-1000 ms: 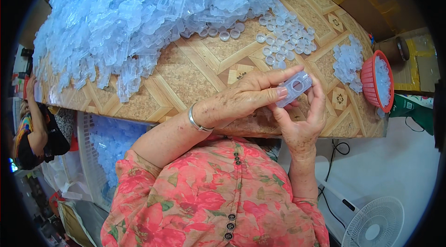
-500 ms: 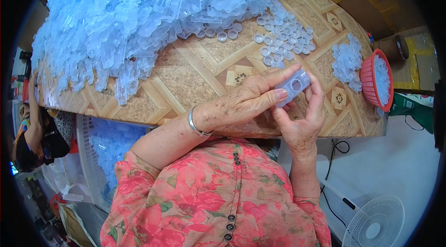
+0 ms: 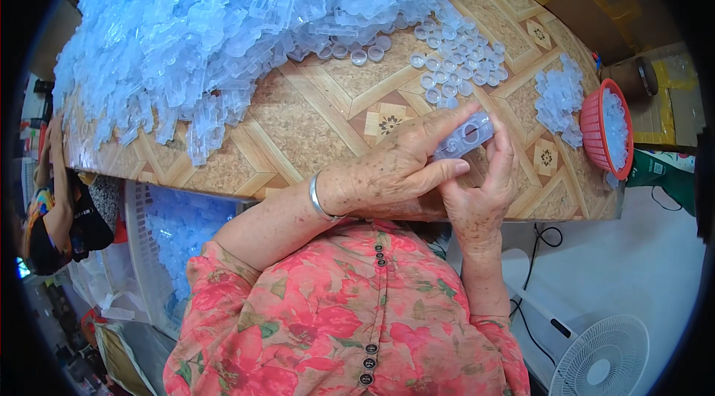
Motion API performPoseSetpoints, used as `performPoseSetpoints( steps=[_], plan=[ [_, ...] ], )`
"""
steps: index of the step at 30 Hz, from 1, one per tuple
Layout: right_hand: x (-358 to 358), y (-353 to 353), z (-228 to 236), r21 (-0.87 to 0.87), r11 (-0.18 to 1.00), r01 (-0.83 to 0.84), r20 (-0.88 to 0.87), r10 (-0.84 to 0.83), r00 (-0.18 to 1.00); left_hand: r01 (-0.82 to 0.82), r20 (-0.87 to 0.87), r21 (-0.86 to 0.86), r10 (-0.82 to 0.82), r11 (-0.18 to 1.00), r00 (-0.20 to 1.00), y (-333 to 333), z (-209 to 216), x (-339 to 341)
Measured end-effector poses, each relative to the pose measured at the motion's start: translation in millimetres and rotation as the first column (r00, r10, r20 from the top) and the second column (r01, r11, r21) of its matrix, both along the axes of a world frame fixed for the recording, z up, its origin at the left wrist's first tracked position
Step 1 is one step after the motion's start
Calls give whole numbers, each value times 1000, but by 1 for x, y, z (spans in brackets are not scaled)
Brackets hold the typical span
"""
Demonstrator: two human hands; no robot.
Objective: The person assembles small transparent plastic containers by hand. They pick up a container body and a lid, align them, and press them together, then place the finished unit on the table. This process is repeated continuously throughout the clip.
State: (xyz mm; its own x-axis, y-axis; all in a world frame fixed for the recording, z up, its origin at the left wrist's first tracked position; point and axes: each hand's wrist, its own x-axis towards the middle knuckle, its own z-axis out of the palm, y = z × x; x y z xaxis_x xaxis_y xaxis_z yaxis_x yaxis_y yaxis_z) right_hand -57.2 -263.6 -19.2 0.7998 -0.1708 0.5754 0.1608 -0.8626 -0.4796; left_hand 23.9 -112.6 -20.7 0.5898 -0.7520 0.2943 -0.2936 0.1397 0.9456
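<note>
Over the front part of the table, my two hands hold one small clear plastic piece (image 3: 465,137), oblong with a round opening in its face. My left hand (image 3: 395,165), a silver bangle on its wrist, grips it from the left, fingers along the far edge and thumb at the near edge. My right hand (image 3: 484,199) closes on its right end between fingers and thumb; part of this grip is hidden behind the piece. Just beyond my hands lie several small round clear caps (image 3: 465,61), loosely spread.
A large pile of clear plastic pieces (image 3: 208,39) covers the table's far left. To the right are a smaller heap (image 3: 560,98) and a red basket (image 3: 593,128) with clear pieces. A white fan (image 3: 599,359) stands below right. Another person's arm (image 3: 56,173) shows at far left.
My left thumb has slid off the plastic piece's face to its near edge, baring the face. The piece has tilted a little. Both hands still hold it.
</note>
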Motion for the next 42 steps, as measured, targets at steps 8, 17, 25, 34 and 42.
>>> performPoseSetpoints(
  steps=[8, 17, 25, 34, 42],
  plan=[
    [-8, -19, 22, 94, 991, -94, -105, 104, 989, 103, -221, 43, -91, 994, 971, 5, 15, 3],
    [3, -5, 6, 24, 1000, -10, 27, 9, 1000, 100, -573, -187, -191, 977, 797, 3, 10, 2],
    [3, -15, 13, 13, 996, -93, -30, 93, 995, 69, -410, -140, -122, 988, 904, 3, 10, 2],
    [5, -14, 9, -25, 995, -99, -34, 98, 995, 74, -399, -92, -105, 993, 911, 5, 9, 3],
    [0, -13, 8, 47, 996, -71, -94, 75, 993, 30, 22, 56, -31, 998, 999, 6, 4, 5]
  ],
)
